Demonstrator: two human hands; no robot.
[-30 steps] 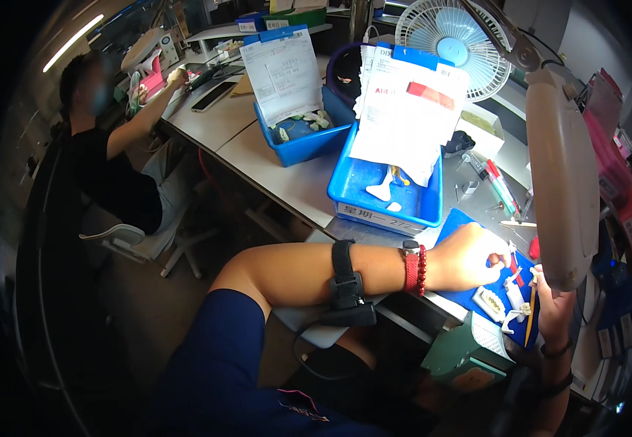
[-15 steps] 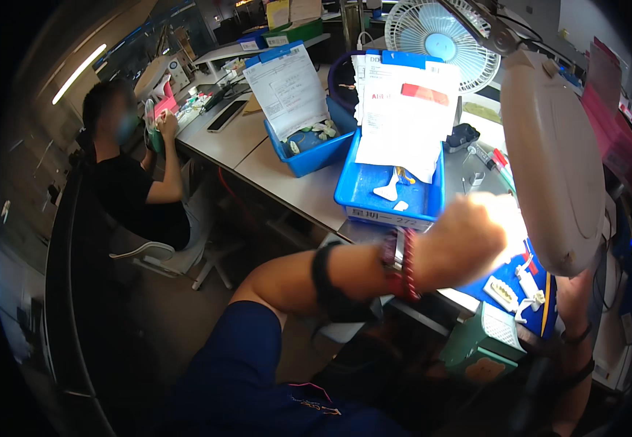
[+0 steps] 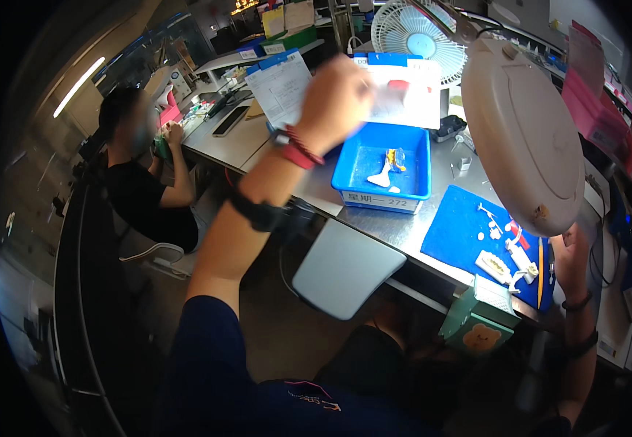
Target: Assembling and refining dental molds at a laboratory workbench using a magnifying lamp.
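White paper [image 3: 412,108] just behind and right of the left grip [image 3: 339,102]: likely light, floppy, best taken by its edge! Left grip's curled but blurred, hold unclear; right grip [image 3: 571,256], partly behind the lamp [image 3: 521,138], can't tell.

The person's left forearm [image 3: 220,255] slants up and forward, ending in a raised left hand [image 3: 338,100], motion-blurred, its fingers seemingly curled. Far to the right, the right forearm [image 3: 582,375] stands nearly upright; the right hand [image 3: 571,256] is partly hidden, its grip unclear.
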